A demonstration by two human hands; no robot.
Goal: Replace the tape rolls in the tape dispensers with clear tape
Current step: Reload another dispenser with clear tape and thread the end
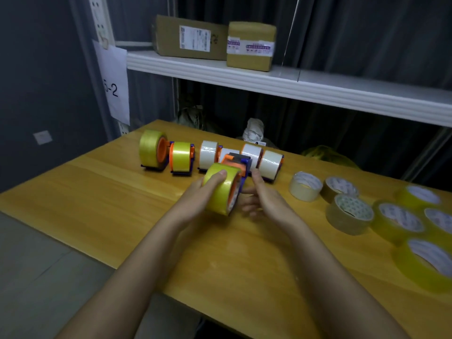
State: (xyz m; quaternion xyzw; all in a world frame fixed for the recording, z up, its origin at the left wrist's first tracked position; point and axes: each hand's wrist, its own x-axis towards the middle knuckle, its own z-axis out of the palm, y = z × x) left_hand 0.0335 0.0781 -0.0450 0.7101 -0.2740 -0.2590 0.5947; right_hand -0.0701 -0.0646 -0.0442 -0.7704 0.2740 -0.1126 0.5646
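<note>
Currently gripping yellow tape roll with left hand; right hand fingers loosely spread beside dispenser, holding nothing, above counter.

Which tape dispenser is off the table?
The dispenser with the yellow roll, held up by the left hand; the other dispensers stand in a row on the table.

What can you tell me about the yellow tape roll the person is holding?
The yellow roll is a wide, glossy ring of see-through yellowish tape on a white core. It is tilted on its side and held above the wooden table, in front of the row of dispensers. The left hand grips it, fingers curled over the top. It seems to sit on an orange and blue dispenser, whose far side the right hand touches with loose fingers.
</note>
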